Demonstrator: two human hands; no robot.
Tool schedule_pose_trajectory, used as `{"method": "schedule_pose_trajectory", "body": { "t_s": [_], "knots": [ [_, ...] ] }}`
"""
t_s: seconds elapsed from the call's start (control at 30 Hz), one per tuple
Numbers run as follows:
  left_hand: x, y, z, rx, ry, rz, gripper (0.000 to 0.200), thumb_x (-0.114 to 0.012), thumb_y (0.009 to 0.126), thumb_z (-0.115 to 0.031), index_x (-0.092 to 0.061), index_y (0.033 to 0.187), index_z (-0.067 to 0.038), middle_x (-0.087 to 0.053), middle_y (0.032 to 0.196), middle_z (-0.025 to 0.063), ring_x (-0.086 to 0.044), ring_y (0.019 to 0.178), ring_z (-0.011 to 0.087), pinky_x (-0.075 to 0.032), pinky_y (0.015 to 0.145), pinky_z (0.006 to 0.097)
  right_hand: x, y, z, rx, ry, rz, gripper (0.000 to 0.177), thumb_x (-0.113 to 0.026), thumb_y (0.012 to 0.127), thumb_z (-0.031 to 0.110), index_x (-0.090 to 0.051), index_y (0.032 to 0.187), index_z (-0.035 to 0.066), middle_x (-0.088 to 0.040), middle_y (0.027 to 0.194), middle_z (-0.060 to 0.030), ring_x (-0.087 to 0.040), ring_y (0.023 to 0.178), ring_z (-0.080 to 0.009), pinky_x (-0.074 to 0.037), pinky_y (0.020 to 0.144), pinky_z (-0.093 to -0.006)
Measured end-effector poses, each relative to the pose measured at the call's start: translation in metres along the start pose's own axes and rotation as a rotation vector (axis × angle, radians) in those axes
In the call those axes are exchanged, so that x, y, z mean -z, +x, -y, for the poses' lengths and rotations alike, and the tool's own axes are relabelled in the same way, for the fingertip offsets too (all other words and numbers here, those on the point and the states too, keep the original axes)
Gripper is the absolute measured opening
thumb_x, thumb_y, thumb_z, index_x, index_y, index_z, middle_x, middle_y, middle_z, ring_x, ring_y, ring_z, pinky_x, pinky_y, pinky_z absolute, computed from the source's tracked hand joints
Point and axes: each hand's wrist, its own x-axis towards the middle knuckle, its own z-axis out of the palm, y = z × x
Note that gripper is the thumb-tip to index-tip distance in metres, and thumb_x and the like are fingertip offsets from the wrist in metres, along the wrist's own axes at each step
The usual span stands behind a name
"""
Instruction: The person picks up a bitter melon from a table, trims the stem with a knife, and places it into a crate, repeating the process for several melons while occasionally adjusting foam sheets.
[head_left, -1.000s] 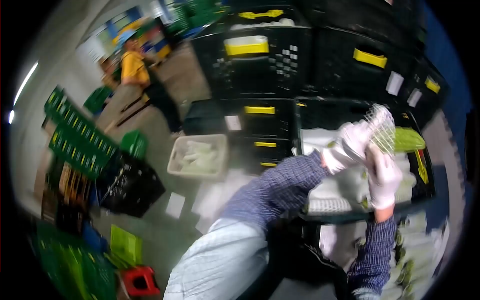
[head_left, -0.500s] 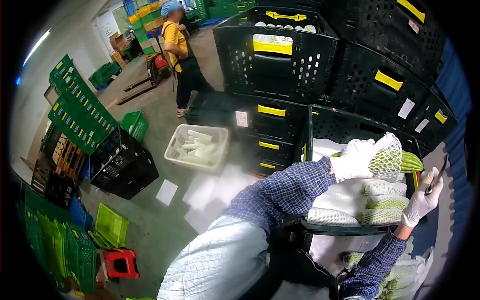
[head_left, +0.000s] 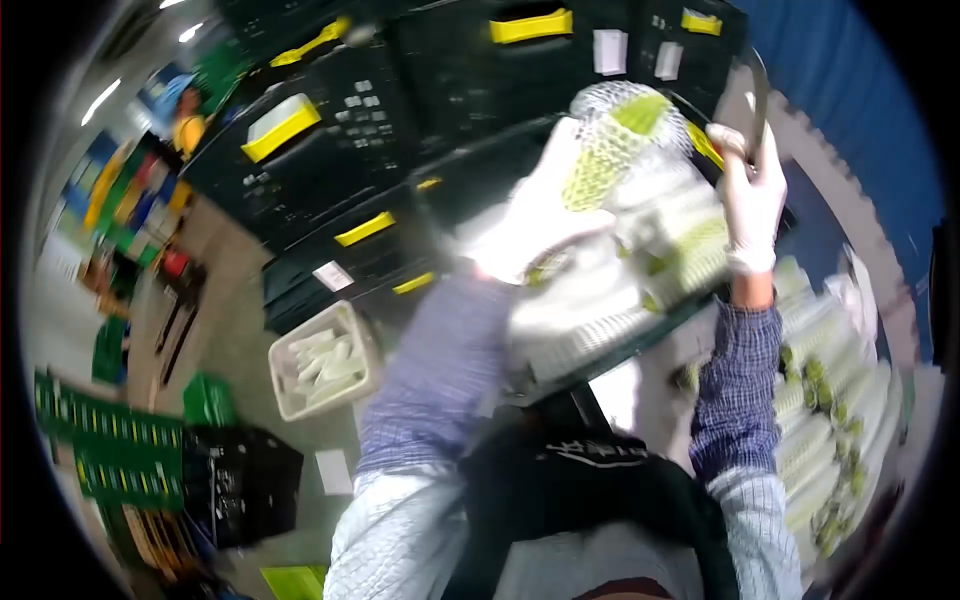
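My left hand (head_left: 540,210), in a white glove, is spread beside a green melon-like vegetable (head_left: 610,150) in white foam netting, its thumb and fingers around the lower side. The vegetable tilts upward over a dark crate (head_left: 600,370) holding several netted pieces (head_left: 690,235). On the right, my right hand (head_left: 752,195), also gloved, grips a knife (head_left: 760,100) with the blade pointing up, near the crate's yellow handle. Motion blurs the left hand and the crate's contents.
Black crates (head_left: 450,90) with yellow handles are stacked behind. A white bin (head_left: 373,365) of pale netting stands at left. More netted vegetables (head_left: 810,440) lie at lower right. Another person (head_left: 187,125) is far back at left, near a pallet jack (head_left: 178,265).
The view has swung to the right. My left hand, stretched over the netted vegetable before, is now at its lower side, and the vegetable is tilted more upright. The knife now points up.
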Motion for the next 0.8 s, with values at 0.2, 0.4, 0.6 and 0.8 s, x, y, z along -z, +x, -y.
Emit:
{"method": "schedule_pose_trajectory", "body": {
  "t_s": [0.2, 0.4, 0.6, 0.8],
  "knots": [
    [-0.010, 0.012, -0.014, 0.107, -0.282, 0.127, 0.106, -0.083, 0.073, -0.008, -0.018, 0.157, -0.008, -0.043, 0.150, 0.0103, -0.045, 0.133, 0.0187, -0.039, 0.110, 0.0334, 0.005, -0.028, 0.031, -0.359, 0.156, 0.558, 0.033, -0.059, 0.092, 0.009, -0.064, 0.124, 0.006, -0.068, 0.084, -0.0008, -0.062, 0.070, -0.0064, -0.047, 0.061, -0.0189],
    [-0.012, 0.003, -0.005, 0.178, -0.273, 0.165, 0.106, -0.083, 0.072, -0.010, -0.019, 0.156, -0.007, -0.040, 0.151, 0.0104, -0.041, 0.137, 0.0197, -0.034, 0.113, 0.0326, -0.004, 0.011, 0.009, -0.262, 0.174, 0.302, 0.055, -0.061, 0.093, 0.019, -0.046, 0.145, 0.008, -0.068, 0.080, -0.0009, -0.051, 0.057, -0.0015, -0.039, 0.047, -0.0182],
    [0.004, 0.010, 0.002, 0.496, -0.430, 0.096, 0.069, -0.074, 0.082, -0.010, -0.042, 0.142, 0.002, -0.060, 0.126, 0.0169, -0.063, 0.113, 0.0238, -0.054, 0.093, 0.0335, 0.020, 0.009, 0.006, -0.244, 0.217, 0.051, 0.023, -0.061, 0.096, 0.016, -0.069, 0.116, 0.008, -0.063, 0.073, 0.0030, -0.041, 0.052, 0.0018, -0.033, 0.048, -0.0164],
    [0.000, 0.004, 0.041, 0.620, -1.043, -0.090, 0.039, -0.066, 0.093, -0.023, -0.057, 0.119, 0.003, -0.065, 0.112, 0.0202, -0.067, 0.100, 0.0305, -0.057, 0.090, 0.0453, 0.013, -0.060, -0.005, -0.093, -0.253, 0.275, 0.025, -0.061, 0.086, 0.005, -0.068, 0.109, 0.009, -0.060, 0.071, -0.0079, -0.052, 0.053, -0.0122, -0.043, 0.053, -0.0263]
  ]
}}
